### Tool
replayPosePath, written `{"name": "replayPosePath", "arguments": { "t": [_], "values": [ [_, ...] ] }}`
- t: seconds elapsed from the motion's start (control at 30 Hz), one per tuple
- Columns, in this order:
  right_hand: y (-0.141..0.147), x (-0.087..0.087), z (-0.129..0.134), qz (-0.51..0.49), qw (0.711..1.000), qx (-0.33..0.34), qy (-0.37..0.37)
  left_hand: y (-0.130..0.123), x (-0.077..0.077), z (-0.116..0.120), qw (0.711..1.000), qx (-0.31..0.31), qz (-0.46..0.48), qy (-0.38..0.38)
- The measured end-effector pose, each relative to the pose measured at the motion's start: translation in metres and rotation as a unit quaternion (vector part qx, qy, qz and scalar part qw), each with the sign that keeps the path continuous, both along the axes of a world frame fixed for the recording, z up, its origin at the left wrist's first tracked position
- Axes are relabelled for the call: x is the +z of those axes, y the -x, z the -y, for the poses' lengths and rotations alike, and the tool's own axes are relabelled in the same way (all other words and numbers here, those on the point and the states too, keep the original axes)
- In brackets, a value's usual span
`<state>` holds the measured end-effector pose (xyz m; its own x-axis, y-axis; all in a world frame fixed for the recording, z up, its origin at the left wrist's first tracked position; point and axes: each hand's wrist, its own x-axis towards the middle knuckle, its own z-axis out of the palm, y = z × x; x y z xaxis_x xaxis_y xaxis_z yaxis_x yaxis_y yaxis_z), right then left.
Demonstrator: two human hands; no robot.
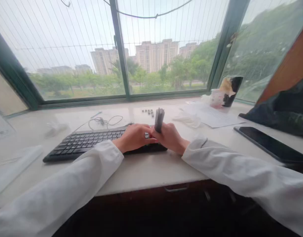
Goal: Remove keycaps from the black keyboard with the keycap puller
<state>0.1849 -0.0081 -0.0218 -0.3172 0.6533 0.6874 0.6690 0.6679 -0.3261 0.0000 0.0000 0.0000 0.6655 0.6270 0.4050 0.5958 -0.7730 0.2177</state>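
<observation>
A black keyboard (89,143) lies on the white desktop, its right part largely covered by my hands. Over that end rests my left hand (136,135), palm down; keys show in the gap between its thumb and bent fingers. My right hand (170,136) is closed around a dark grey brush-like tool (159,120), held upright with its rough top pointing up. The tool's lower end is hidden by my fingers. Just beyond my hands, several small loose keycaps (149,112) sit in short rows on the desk.
A thin cable (100,121) coils behind the keyboard. To the right are paper sheets (213,113), a crumpled clear plastic piece (188,120), a pink-white cup (217,98), a dark container (233,92) and a black phone (270,141). A white box-like item (18,164) lies left. Windows stand behind.
</observation>
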Motion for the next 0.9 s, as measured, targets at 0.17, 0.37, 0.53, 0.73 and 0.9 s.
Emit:
{"name": "replayPosePath", "arguments": {
  "t": [0.17, 0.37, 0.53, 0.73, 0.9],
  "values": [
    [0.000, -0.002, 0.001, 0.033, 0.999, 0.027, -0.021, 0.000, 0.001, 0.001, 1.000, 0.019, -0.012, -0.009],
    [-0.001, -0.002, 0.005, 0.035, 0.999, 0.029, -0.024, 0.000, 0.003, 0.003, 1.000, 0.008, -0.017, -0.016],
    [0.003, 0.001, 0.006, -0.019, 1.000, 0.019, -0.005, 0.000, 0.005, 0.005, 0.999, -0.026, -0.027, -0.033],
    [0.009, 0.010, 0.000, -0.084, 0.993, -0.056, 0.065, 0.001, 0.008, 0.006, 0.994, -0.046, -0.070, -0.071],
    [0.009, 0.012, -0.001, -0.101, 0.989, -0.061, 0.087, 0.000, 0.011, 0.009, 0.986, -0.037, -0.122, -0.111]
  ]
}}
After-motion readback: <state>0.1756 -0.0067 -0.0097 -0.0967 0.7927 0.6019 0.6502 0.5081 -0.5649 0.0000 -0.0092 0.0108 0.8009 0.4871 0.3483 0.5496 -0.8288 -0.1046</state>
